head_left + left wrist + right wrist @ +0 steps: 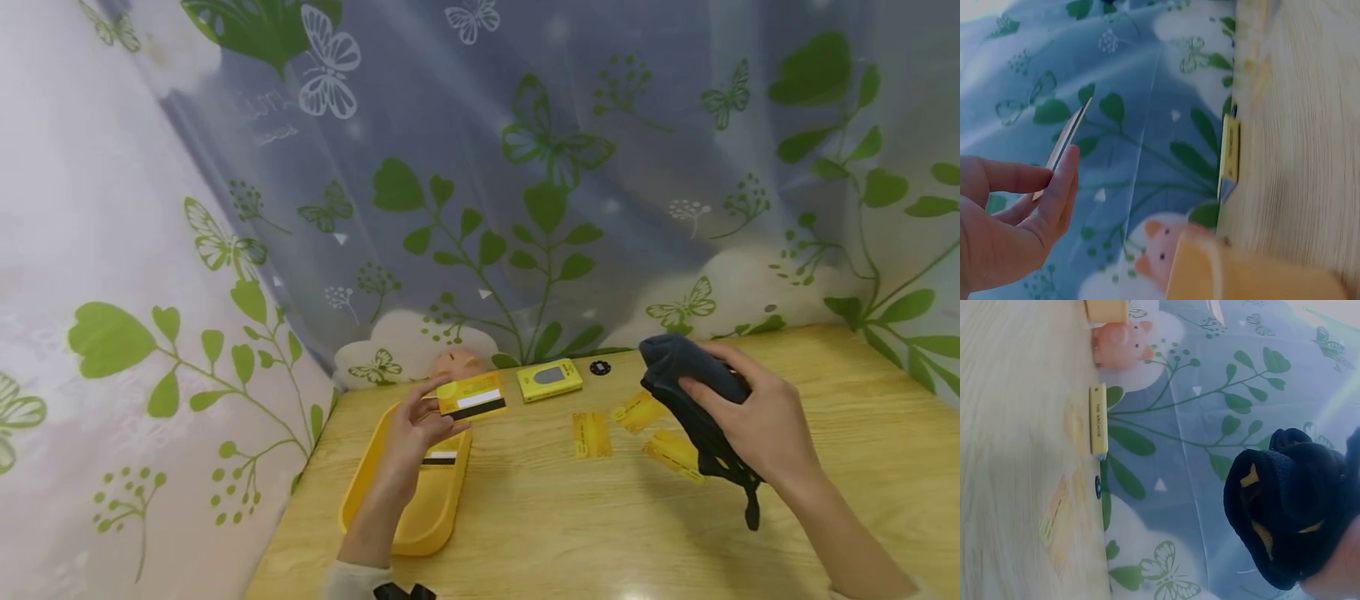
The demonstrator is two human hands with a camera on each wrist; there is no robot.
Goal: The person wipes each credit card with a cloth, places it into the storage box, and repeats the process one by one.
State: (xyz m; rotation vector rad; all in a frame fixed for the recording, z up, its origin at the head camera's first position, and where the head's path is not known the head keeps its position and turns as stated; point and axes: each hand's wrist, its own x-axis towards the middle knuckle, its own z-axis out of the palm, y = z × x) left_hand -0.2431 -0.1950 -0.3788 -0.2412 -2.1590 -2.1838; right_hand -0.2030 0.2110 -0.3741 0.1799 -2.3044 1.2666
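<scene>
My left hand [408,437] pinches a yellow card [474,395] with a white strip and a black stripe, raised over the far end of a yellow tray [420,547]. Edge-on in the left wrist view, the same card [1063,145] stands between thumb and fingers. Another striped card [439,458] lies inside the tray, partly behind my wrist. On the right, my right hand [772,417] grips a dark drawstring pouch [690,373] above the table, its cord dangling. Yellow bits show inside the pouch's mouth [1254,506] in the right wrist view.
Three yellow cards lie loose on the wooden table: one card [592,435] at the middle, two nearer the pouch. Along the back stand a pink pig figure [456,363], a yellow box or book [550,380] and a round black disc [600,367]. Patterned curtain [480,208] hangs behind.
</scene>
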